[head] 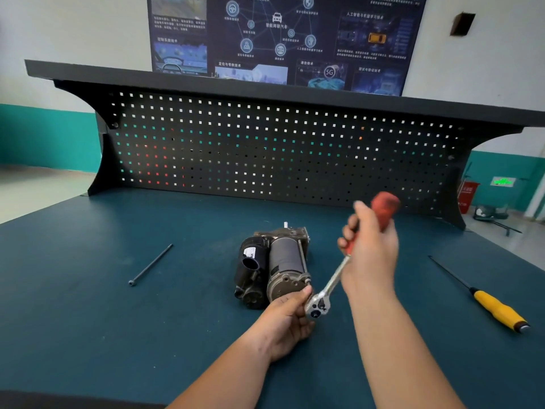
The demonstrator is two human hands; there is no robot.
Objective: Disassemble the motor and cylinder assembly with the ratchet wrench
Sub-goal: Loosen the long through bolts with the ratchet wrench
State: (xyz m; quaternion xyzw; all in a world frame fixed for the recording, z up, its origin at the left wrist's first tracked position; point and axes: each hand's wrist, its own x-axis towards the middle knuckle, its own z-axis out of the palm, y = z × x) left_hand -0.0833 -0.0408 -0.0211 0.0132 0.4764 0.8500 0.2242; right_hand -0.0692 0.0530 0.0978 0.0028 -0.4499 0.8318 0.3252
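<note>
Dark teal tabletop is carrying everything, with a perforated back panel behind and a wall poster above.

Motor and cylinder assembly is lying on its side at mid-tabletop. Its near end is turned toward the person, probably so the end bolts can be reached.

Ratchet wrench is being held at that end. The red handle is being gripped by the right hand, fingers curled round it for swing. The head is being pinched by the left hand, likely to steady the socket.

Yellow-handled screwdriver is lying well to the right. One long bolt is lying well to the left, likely already drawn out.

Writing: "5G" is being read on the poster; the motor's label is too small.
</note>
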